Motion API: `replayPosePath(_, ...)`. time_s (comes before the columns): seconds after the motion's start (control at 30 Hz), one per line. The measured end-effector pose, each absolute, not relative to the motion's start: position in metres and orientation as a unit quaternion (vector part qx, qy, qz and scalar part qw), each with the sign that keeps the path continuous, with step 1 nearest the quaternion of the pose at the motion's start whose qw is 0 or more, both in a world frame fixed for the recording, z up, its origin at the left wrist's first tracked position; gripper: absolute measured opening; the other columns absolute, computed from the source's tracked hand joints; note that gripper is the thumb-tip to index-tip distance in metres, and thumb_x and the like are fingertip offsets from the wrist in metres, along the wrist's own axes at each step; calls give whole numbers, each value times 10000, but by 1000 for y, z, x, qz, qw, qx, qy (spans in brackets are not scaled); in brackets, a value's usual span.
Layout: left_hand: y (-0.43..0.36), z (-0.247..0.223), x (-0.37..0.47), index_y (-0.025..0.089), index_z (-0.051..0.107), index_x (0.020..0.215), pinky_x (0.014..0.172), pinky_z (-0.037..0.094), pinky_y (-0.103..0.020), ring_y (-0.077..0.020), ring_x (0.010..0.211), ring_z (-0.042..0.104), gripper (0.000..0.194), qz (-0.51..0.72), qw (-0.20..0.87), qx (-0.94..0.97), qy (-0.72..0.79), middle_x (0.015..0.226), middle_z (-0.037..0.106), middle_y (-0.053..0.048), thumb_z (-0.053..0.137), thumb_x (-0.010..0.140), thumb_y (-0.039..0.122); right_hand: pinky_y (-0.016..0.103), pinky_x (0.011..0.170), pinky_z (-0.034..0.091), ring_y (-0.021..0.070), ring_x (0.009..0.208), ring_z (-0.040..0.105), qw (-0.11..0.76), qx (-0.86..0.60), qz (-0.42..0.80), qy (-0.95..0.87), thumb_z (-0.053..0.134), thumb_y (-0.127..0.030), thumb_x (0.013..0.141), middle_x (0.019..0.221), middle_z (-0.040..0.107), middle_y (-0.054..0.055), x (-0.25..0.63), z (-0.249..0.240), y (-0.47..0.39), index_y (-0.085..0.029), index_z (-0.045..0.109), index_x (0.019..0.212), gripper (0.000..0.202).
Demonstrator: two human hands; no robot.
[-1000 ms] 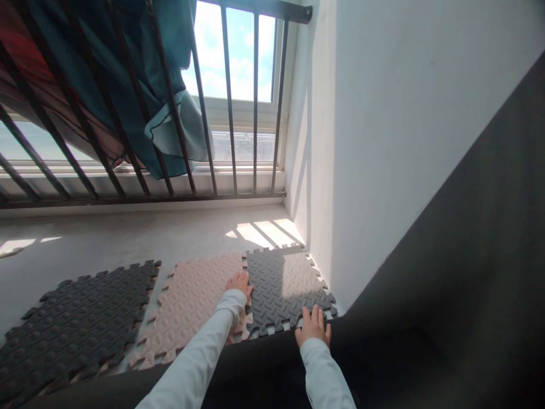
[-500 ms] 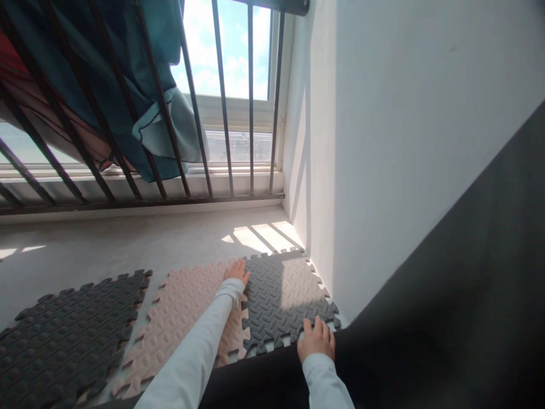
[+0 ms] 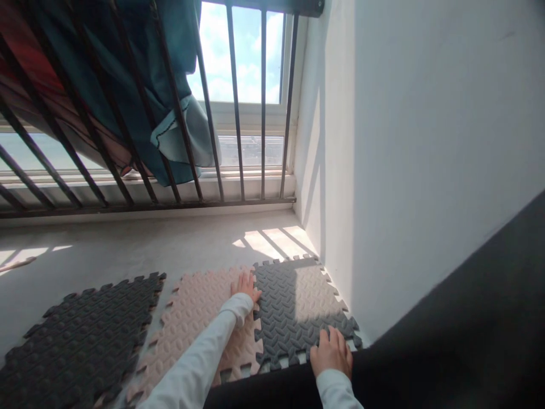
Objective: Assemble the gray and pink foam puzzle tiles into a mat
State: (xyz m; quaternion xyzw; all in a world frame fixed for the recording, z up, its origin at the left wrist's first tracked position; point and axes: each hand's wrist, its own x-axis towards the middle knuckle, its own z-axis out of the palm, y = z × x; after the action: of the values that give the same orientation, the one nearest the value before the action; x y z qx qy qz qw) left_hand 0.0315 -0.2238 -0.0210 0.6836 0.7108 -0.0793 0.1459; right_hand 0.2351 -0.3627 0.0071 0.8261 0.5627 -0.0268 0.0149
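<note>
Altogether, three foam mats lie in a row along the ledge [image 3: 191, 241]: one black mat [image 3: 85, 329] toward its left end, one pink mat [image 3: 191, 309] in the middle, and one gray mat [image 3: 279, 309] in the right corner, just beside the wall [image 3: 404, 142]. All three have toothed edges. A narrow gap parts the black mat from the pink one; the pink and gray mats meet along their teeth, though whether every tooth is locked I cannot tell.

Two hands are on the mats. The left hand [image 3: 246, 287] is spread, palm down, with nothing in its grasp; it presses on the pink mat at the seam, so the gray mat begins right at its outer side. The right hand [image 3: 332, 352] rests at the front edge of the gray mat, near its right corner, fingers slightly bent over the top. That mat stretches away beyond its fingertips; whether they pinch the edge cannot be seen.

Behind the ledge's back edge stand one railing [image 3: 263, 113], a hanging cloth [image 3: 183, 34] and a window [image 3: 251, 57].
</note>
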Motion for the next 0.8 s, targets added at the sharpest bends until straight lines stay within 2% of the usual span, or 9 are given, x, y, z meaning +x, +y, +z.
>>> replayPosePath(0.13,-277,-28,45,213,182,1338,994,68,-550,-301,1288,58,677,-80,130,685,712,1426,84,-94,320,749,519,377,979,225,201,1225,277,10,798,-29,602,383,-233,730,1335,350,51,225,8,-358,-242,447,1192,467)
replayPosePath(0.3,-298,-26,51,253,161,1335,982,48,-578,-342,1278,-12,749,-75,158,718,674,1431,36,-51,343,694,595,410,980,210,217,1258,203,40,784,-70,616,407,-370,772,1375,275,44,215,6,-358,-322,373,1240,472)
replayPosePath(0.5,-289,-15,50,270,185,1331,985,56,-575,-330,1282,-16,749,-57,168,721,670,1432,32,-13,376,677,582,431,981,187,254,1261,178,85,777,-93,617,443,-409,746,1387,240,73,213,8,-357,-303,337,1264,539)
replayPosePath(0.63,-293,-3,35,223,178,1339,1009,127,-509,-267,1292,80,723,-64,217,720,656,1426,124,-31,379,702,499,431,982,188,251,1264,169,100,770,-96,623,401,-422,770,1393,221,79,214,9,-356,-295,309,1279,533)
replayPosePath(0.7,-301,-1,20,222,143,1344,990,160,-525,-263,1287,114,715,-68,217,684,693,1423,148,-54,355,718,495,425,982,191,246,1263,176,92,769,-85,626,395,-437,770,1390,232,75,215,8,-357,-300,306,1280,535)
replayPosePath(0.8,-318,-10,-16,266,179,1333,951,174,-569,-300,1287,70,673,-74,178,595,780,1431,113,-63,340,731,518,402,988,192,218,1264,183,77,767,-89,631,401,-426,763,1391,234,45,220,7,-358,-307,318,1272,530)
